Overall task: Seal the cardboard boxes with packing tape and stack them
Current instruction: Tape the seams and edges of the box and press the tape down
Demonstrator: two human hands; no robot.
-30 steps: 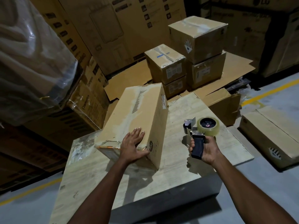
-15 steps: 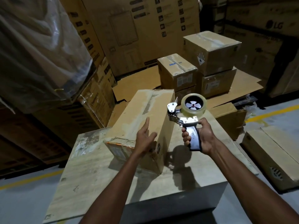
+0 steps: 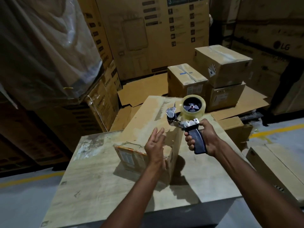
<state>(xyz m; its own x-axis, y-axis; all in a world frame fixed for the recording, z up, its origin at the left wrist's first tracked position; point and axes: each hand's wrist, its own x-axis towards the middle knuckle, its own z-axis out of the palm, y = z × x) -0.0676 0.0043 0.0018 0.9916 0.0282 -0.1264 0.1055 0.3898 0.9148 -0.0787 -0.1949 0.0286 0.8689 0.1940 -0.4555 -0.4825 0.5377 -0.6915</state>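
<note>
tape dispenser point(image 3: 189, 116) raised, right hand point(image 3: 204, 139) gripping it; left hand point(image 3: 154, 143) off box point(image 3: 146, 119), fingers straight.

I read the LG logo on the big brown cardboard carton point(image 3: 282, 46) at the back right, and "Crompton" printed sideways on the strapped brown carton point(image 3: 100, 102) to my left. The brown taped cardboard box point(image 3: 230, 63) topping the stack ahead bears a black-and-white striped diamond sign point(image 3: 212, 71). The smaller labels are too faint to read.
</note>
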